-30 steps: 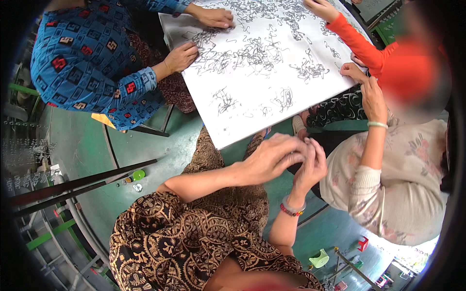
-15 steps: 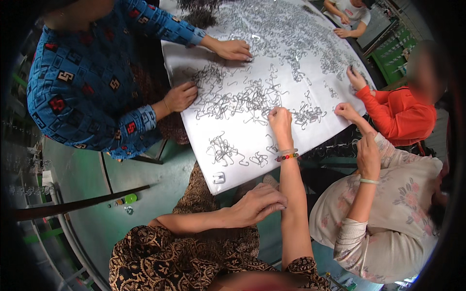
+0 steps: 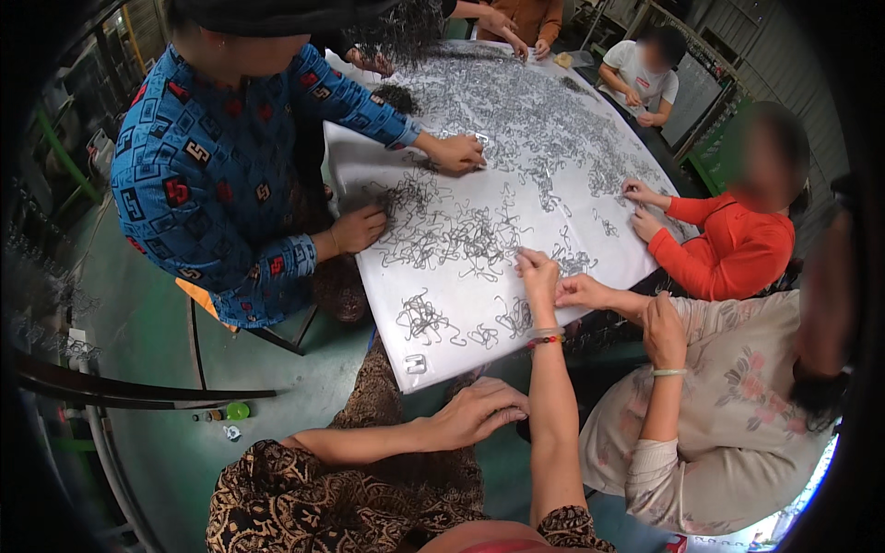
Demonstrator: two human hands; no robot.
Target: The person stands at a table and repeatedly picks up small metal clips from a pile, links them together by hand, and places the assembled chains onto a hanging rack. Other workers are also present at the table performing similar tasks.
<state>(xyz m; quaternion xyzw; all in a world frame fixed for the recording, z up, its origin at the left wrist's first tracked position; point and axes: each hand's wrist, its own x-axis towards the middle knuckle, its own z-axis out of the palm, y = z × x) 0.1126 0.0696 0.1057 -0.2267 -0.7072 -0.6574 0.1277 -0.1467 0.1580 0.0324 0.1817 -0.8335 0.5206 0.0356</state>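
A white-covered counter (image 3: pixel 433 355) carries a wide scatter of small bent grey metal wire hooks (image 3: pixel 479 235), spread thin so that single pieces can be picked out of the tangle. The person's right hand (image 3: pixel 539 276) reaches out over the near part of the counter, fingers pressed down on the hooks near the counter's near right edge; whether it pinches a piece or only pushes it I cannot tell. A beaded bracelet (image 3: pixel 546 339) sits on that wrist. The left hand (image 3: pixel 479 413) rests off the counter, just below its near edge, over the brown patterned lap (image 3: pixel 369 498), fingers loosely curled with nothing seen in them. Beside the right hand, a co-worker's hand (image 3: pixel 581 291) touches the same edge. Across the counter's left side, a person in a blue patterned shirt (image 3: pixel 212 184) works both hands among the hooks.
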